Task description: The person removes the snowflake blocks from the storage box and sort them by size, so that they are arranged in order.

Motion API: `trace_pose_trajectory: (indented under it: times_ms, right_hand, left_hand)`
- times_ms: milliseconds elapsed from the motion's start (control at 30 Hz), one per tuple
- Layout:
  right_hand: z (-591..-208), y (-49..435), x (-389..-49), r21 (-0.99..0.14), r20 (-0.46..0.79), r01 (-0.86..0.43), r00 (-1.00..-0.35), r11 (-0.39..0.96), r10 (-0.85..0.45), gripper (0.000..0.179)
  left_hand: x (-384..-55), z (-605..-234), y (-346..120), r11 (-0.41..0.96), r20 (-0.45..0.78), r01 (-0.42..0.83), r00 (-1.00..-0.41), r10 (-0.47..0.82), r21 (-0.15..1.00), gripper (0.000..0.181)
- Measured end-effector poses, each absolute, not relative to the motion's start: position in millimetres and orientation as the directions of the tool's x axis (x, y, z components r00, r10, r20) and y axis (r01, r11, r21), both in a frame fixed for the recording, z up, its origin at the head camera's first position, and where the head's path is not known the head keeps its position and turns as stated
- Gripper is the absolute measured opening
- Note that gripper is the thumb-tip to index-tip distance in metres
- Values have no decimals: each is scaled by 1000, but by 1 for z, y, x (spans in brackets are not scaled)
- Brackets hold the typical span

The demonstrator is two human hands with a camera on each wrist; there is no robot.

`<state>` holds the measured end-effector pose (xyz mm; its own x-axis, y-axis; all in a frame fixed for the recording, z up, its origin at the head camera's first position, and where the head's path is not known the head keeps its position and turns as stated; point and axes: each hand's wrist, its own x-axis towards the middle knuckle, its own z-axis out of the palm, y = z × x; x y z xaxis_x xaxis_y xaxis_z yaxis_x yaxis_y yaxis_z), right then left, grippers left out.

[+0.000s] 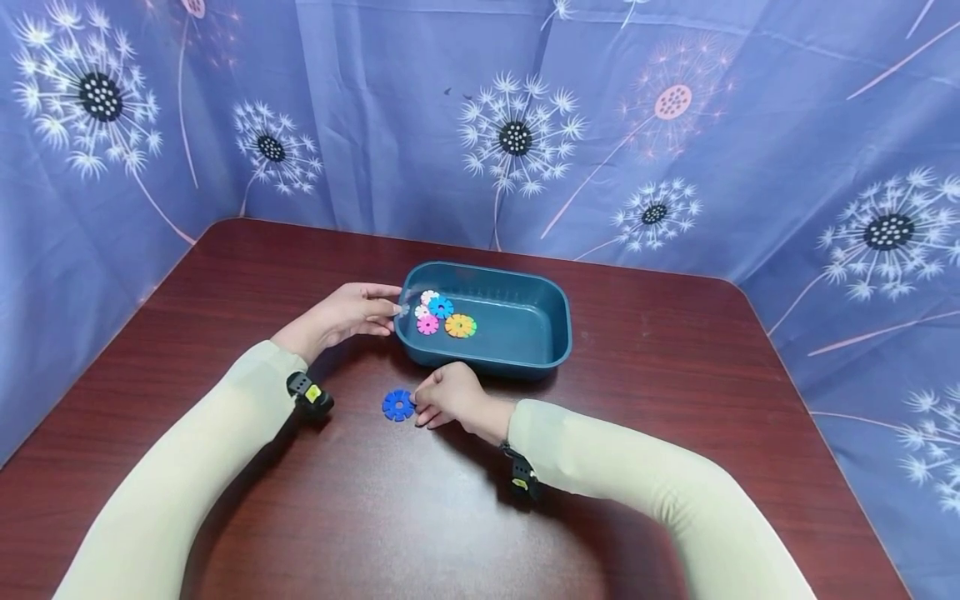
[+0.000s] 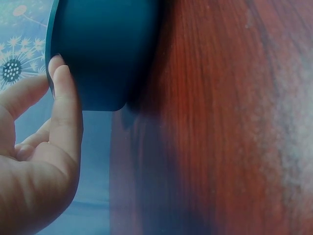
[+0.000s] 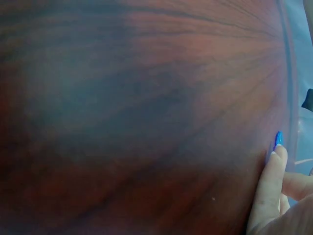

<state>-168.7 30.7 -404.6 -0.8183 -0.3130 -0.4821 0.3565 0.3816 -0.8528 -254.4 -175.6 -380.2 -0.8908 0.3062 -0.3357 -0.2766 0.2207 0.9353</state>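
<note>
My left hand [image 1: 352, 312] holds the left end of a dark teal plastic basin [image 1: 517, 337], its thumb and finger at the rim in the left wrist view. Inside the basin's left half lie several notched, flower-shaped plastic discs: a pink disc [image 1: 427, 324], an orange-yellow disc [image 1: 460, 326], a light blue disc [image 1: 441, 307] and pale pink ones. In front of the basin, my right hand [image 1: 453, 396] pinches the right edge of a dark blue notched disc [image 1: 398, 405]. Only a sliver of that blue disc [image 3: 279, 138] shows past the fingertips in the right wrist view.
The dark red-brown wooden table [image 1: 337, 517] extends around the basin on all sides. Behind it and at both sides hangs a blue curtain [image 1: 405, 125] with a dandelion print. Each wrist carries a black strap with a small camera.
</note>
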Motion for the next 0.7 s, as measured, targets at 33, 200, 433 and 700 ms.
trace_pose_trajectory:
  times_ms: [33,200,433,700]
  right_hand:
    - [-406,31,-168,-857,-478,357,-821,372,-313,14]
    - [-407,34,-164,-873,-462,359,-827,330,-320,19]
    - [-386,48,-154,-915,-390,298,-822,272,-414,29]
    - [-317,71,-192,-938,-313,160,-776,308,-547,41]
  left_hand:
    - [-254,-380,-176,220,-335,-275,-890,309,936,58]
    - [-253,-382,-177,211,-341,-285,-887,311,935,58]
    - [-254,-383,-175,215,-340,-282,-885,318,935,59]
    - [-254,-380,-176,194,-331,-280,-885,328,940,60]
